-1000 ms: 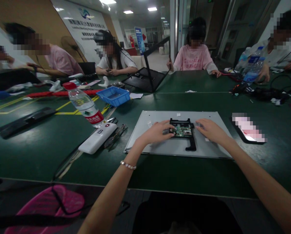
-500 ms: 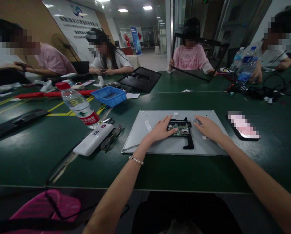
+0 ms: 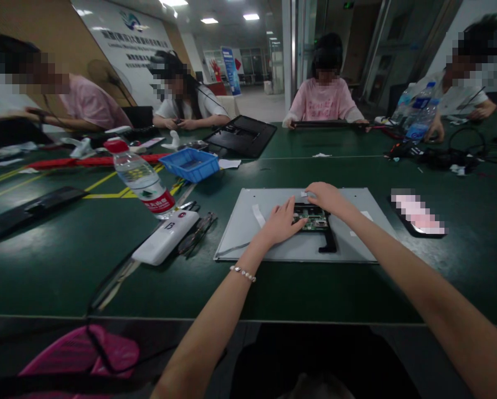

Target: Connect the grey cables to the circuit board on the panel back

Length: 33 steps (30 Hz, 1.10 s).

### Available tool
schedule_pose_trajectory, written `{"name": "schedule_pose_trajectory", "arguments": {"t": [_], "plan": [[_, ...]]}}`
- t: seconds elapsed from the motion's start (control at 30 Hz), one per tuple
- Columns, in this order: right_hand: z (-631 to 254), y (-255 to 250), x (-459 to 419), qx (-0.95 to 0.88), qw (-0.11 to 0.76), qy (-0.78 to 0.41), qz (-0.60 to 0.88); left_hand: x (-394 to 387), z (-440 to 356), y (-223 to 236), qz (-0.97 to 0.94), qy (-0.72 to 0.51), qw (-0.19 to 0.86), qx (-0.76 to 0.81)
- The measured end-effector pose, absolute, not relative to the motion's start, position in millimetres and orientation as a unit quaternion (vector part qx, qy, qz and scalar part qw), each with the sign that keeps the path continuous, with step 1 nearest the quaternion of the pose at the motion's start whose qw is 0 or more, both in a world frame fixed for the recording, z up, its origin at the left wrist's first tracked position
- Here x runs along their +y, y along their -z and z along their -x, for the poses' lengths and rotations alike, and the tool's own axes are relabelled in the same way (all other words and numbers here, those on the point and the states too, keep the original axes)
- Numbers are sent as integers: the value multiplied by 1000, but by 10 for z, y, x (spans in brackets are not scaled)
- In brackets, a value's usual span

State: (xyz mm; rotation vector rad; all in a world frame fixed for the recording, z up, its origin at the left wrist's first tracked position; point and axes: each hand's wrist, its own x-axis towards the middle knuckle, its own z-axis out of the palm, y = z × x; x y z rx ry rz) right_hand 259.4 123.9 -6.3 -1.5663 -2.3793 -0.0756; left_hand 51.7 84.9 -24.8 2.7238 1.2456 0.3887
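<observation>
A pale grey flat panel (image 3: 240, 221) lies on the green table before me. On its middle sits a black bracket (image 3: 328, 239) framing a green circuit board (image 3: 315, 221). My left hand (image 3: 278, 223), with a beaded bracelet at the wrist, rests with fingers spread over the bracket's left side. At the panel's far edge my right hand (image 3: 325, 197) is bent down, its fingertips together at a small white tape piece (image 3: 304, 194). The grip itself is partly hidden. A white tape strip (image 3: 258, 215) is stuck on the panel left of my left hand.
Left of the panel are eyeglasses (image 3: 197, 235), a white power bank (image 3: 165, 238), a water bottle (image 3: 146, 183) and a blue tray (image 3: 192, 166). A phone (image 3: 419, 213) lies to the right. Several people sit around the table; one opposite holds a black frame (image 3: 330, 124).
My right hand has moved left and away from me, from the panel's right part to the tape at its far edge. My left hand stays on the bracket. The person opposite has lowered the black frame.
</observation>
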Motion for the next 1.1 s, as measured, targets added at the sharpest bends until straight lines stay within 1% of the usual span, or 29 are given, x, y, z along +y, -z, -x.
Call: {"name": "schedule_pose_trajectory", "arguments": {"t": [0.1,0.2,0.4,0.7,0.93,1.1], "plan": [[-2476,34,1294,-823,83,51,559,837,-515,246,-901,-128,58,409],[-2433,30,1290,-815,61,67,573,824,-513,231,-902,-126,56,409],[-2410,29,1122,-817,134,59,557,812,-521,208,-901,-122,64,412],[-2342,106,998,-824,159,-13,544,847,-531,248,-900,-115,66,415],[-2333,58,995,-832,142,-1,536,839,-541,244,-899,-116,64,418],[-2318,59,1003,-824,169,-30,541,836,-537,239,-899,-117,63,417]]}}
